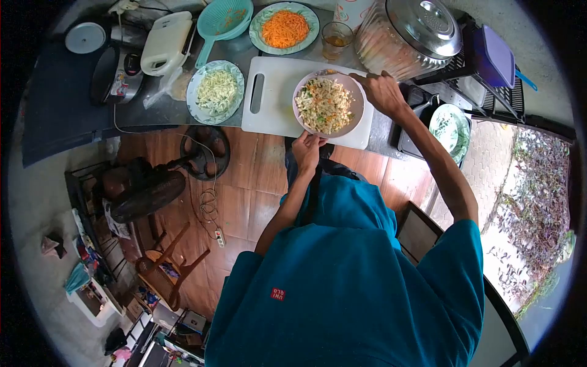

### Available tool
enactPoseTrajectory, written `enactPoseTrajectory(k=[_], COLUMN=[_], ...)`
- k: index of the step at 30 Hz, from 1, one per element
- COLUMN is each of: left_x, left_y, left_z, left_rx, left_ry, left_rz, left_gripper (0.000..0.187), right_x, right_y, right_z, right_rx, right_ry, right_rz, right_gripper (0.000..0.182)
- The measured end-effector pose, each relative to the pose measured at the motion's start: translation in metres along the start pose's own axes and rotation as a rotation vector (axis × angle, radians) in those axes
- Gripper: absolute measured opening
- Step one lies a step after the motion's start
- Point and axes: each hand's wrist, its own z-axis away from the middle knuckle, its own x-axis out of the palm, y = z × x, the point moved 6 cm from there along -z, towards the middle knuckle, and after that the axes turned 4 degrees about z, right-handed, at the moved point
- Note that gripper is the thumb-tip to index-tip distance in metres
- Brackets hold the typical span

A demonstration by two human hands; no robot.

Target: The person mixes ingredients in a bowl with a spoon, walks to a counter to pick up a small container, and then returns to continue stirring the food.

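Note:
A pale pink bowl (356,117) with a chopped mix of white, orange and green bits (325,104) rests over a white cutting board (269,119). My left hand (307,150) pinches the bowl's near rim, thumb and fingers closed on it. At the far right rim is my right hand (384,95), its fingers curled round what looks like a spoon (333,73). The spoon lies along the far side of the bowl, mostly hidden by the hand and the food.
Shredded cabbage on a plate (191,98) stands left of the board. Behind are a plate (312,18) of shredded carrot, a teal strainer (211,24), a glass (337,40) and a large lidded jar (382,49). A dish rack (504,101) stands right; a fan (147,196) is lower left.

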Motion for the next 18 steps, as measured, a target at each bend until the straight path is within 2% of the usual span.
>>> enactPoseTrajectory(k=[2, 4, 6, 7, 11, 14, 16, 18], left_x=[-0.007, -0.013, -0.023, -0.028, -0.046, -0.053, -0.054, -0.058], left_y=[-0.002, 0.004, 0.009, 0.014, 0.034, 0.043, 0.051, 0.049], left_z=[-0.004, -0.009, -0.018, -0.024, -0.040, -0.054, -0.061, -0.074], left_rx=[0.016, -0.009, -0.029, 0.008, 0.070, 0.097, 0.110, 0.166], left_ry=[0.031, 0.013, -0.004, -0.025, -0.074, -0.084, -0.086, -0.065], left_rz=[0.044, 0.047, 0.055, 0.033, -0.076, -0.182, -0.380, -0.426], left_gripper=[0.024, 0.026, 0.028, 0.029, 0.030, 0.031, 0.032, 0.031], right_x=[0.021, 0.029, 0.038, 0.037, 0.018, 0.011, 0.021, 0.027], right_y=[0.001, -0.003, -0.006, -0.006, -0.013, -0.029, -0.037, -0.032], right_z=[-0.003, -0.003, -0.004, -0.001, 0.029, 0.053, 0.066, 0.068], right_rx=[-0.107, -0.106, -0.140, -0.157, -0.221, -0.193, -0.171, -0.046], right_ry=[0.065, 0.026, -0.042, -0.002, -0.009, -0.137, -0.173, -0.181], right_rz=[0.026, 0.018, -0.189, -0.202, -0.064, 0.011, 0.019, -0.057], right_gripper=[0.033, 0.034, 0.039, 0.039, 0.039, 0.042, 0.044, 0.043])
